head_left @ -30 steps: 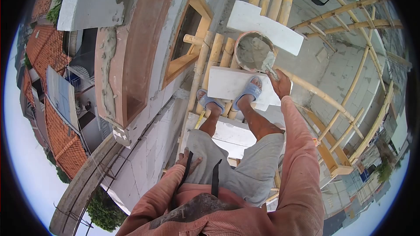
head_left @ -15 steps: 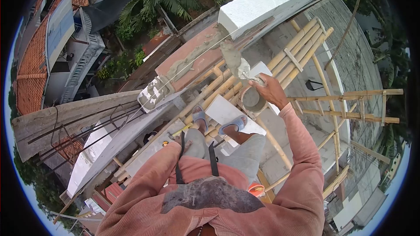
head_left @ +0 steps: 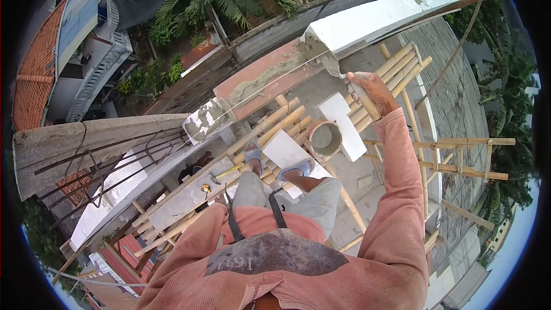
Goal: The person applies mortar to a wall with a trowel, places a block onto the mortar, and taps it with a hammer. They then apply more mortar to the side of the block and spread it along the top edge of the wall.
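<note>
The right hand (head_left: 367, 87) is gripping a trowel (head_left: 336, 69), pressing mortar against the white block's (head_left: 367, 20) end, above the bucket (head_left: 325, 139). The left hand (head_left: 221, 202) is mostly hidden; grip unclear.

Bamboo scaffold (head_left: 287, 117) platform

A mortar bucket (head_left: 325, 139) and two white blocks (head_left: 342, 125) lie on its poles, the bucket between the blocks.

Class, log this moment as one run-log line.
right hand: grips grey metal trowel at white block wall | left hand: hidden | round mortar bucket: below
</note>
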Demonstrator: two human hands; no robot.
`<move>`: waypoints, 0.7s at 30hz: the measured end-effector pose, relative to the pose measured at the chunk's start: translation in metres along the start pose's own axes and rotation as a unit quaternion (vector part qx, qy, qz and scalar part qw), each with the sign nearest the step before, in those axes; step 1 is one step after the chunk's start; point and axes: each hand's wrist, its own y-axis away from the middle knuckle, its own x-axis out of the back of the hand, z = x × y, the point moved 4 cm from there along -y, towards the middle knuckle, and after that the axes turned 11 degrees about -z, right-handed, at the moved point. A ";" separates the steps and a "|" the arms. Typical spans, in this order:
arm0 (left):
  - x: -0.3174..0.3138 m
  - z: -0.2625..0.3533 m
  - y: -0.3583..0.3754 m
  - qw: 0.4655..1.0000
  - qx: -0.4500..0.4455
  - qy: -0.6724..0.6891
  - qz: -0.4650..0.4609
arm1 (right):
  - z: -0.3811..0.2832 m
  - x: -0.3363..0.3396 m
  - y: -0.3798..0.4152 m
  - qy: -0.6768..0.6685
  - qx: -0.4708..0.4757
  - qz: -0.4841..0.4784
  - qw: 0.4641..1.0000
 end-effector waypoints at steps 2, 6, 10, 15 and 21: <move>-0.002 -0.007 -0.005 1.000 0.002 0.011 0.005 | 0.004 0.002 0.005 -0.025 0.008 -0.004 1.000; -0.003 -0.015 -0.018 0.999 -0.002 0.032 0.016 | 0.023 0.002 0.026 -0.055 0.008 0.007 0.998; -0.006 -0.016 -0.029 0.999 -0.002 0.045 0.016 | 0.038 0.002 0.065 -0.039 -0.010 -0.001 0.999; -0.012 -0.020 -0.039 0.998 0.000 0.056 0.012 | 0.003 0.017 0.127 0.038 -0.070 0.064 0.995; -0.012 -0.019 -0.054 0.998 -0.008 0.065 0.012 | -0.118 0.020 0.140 0.463 0.077 0.126 0.874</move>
